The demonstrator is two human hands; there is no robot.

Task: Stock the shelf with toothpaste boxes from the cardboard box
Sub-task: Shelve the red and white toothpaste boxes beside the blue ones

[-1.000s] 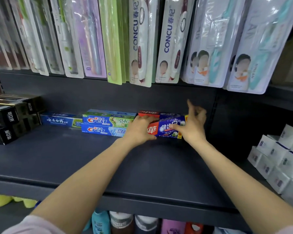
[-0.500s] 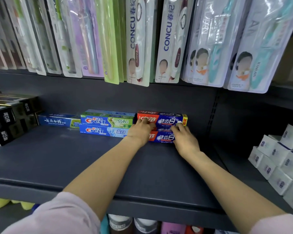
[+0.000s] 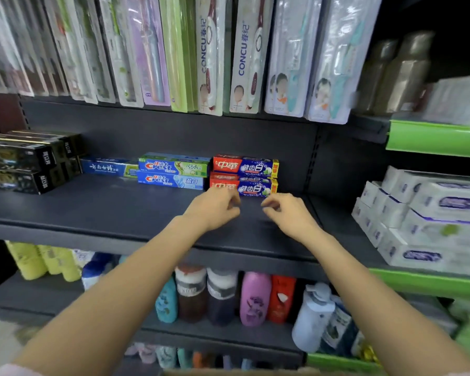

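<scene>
Two red-and-blue toothpaste boxes lie stacked at the back of the dark shelf (image 3: 114, 210): the upper box (image 3: 246, 166) rests on the lower box (image 3: 244, 187). Left of them sit two stacked Crest boxes (image 3: 174, 173) and a blue box (image 3: 107, 168). My left hand (image 3: 215, 208) hovers just in front of the lower red box, fingers loosely curled, holding nothing. My right hand (image 3: 289, 213) hangs beside it, a little lower right, fingers curled and empty. Along the bottom edge shows a thin strip that may be the cardboard box (image 3: 228, 372).
Black toothpaste boxes (image 3: 25, 161) are stacked at the shelf's left end. White boxes (image 3: 423, 218) fill the neighbouring shelf on the right. Toothbrush packs (image 3: 209, 55) hang overhead. Bottles (image 3: 228, 297) stand on the shelf below.
Both hands have let go of the red-and-blue boxes and drawn back toward me. The two boxes stay stacked at the back. The view has tilted down and pulled away.
</scene>
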